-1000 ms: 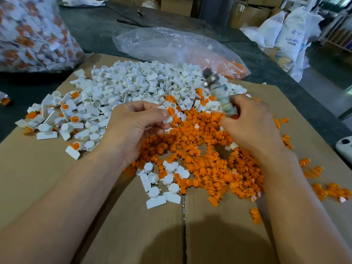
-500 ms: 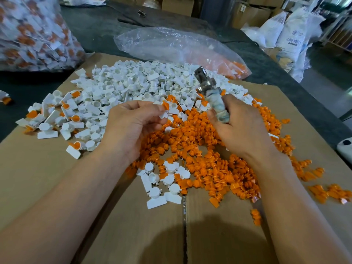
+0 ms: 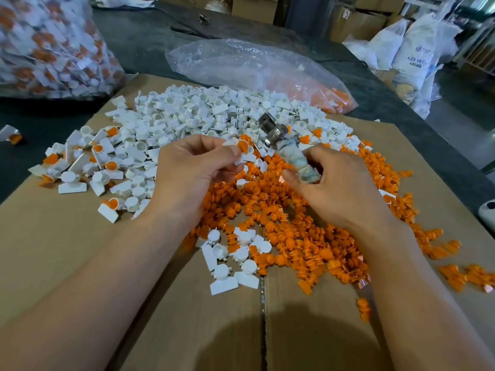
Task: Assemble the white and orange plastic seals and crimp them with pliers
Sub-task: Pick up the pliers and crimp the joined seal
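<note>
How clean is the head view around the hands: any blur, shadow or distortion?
Head view: even, soft light; left hand pinching a seal and right hand gripping the pliers read sharp; bottom centre, a soft shadow darkens the cardboard; edges bend from the wide angle, orange pieces far right look smeared; mild glare on the plastic bag.

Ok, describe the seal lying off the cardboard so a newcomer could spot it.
Find the big cardboard sheet strewn with white and orange parts, then look past its left edge onto the dark table. The seal lies there alone, white with an orange insert, well apart from the piles.
</note>
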Available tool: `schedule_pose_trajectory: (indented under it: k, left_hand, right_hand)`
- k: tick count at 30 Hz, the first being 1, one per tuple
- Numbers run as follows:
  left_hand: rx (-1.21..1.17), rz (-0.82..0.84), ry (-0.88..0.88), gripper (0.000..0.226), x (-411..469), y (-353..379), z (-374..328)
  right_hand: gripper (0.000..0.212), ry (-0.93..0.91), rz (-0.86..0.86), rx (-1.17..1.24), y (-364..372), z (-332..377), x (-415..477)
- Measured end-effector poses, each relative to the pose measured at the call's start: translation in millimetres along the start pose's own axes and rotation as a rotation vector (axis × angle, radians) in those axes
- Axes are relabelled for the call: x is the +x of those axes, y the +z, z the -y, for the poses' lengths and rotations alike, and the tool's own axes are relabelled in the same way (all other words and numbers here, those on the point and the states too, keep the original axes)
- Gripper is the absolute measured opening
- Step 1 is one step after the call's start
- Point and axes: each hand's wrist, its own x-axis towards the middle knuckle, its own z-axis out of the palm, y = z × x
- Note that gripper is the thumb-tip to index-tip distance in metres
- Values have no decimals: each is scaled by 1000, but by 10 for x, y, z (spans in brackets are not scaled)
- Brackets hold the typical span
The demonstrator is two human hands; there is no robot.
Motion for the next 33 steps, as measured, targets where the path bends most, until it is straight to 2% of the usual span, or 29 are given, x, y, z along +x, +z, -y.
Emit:
schedule_pose_trajectory:
  k: [5,10,18,26,30,33]
  left_hand:
    - [-25,0,108,17,-9,12,6]
    - [-50,16,158,13,-19,22,1]
    - [-53,17,176,8,-30,34,-2]
    - [-65,13,166,9,-28,55,19]
    - [-83,29,159,8,-22,53,28]
    - [-74,38,146,12,-17,52,37]
  right_hand:
    - [24,-6,68,112,-42,68,-39]
    - [21,-16,113,92,-41,79,-36]
    - [25,-37,166,99,-22,96,-50]
    - [23,-52,146,95,-3,107,-59]
    - [31,-60,142,97,5,101,-60]
    - [18,-68,142,132,11,99,-69]
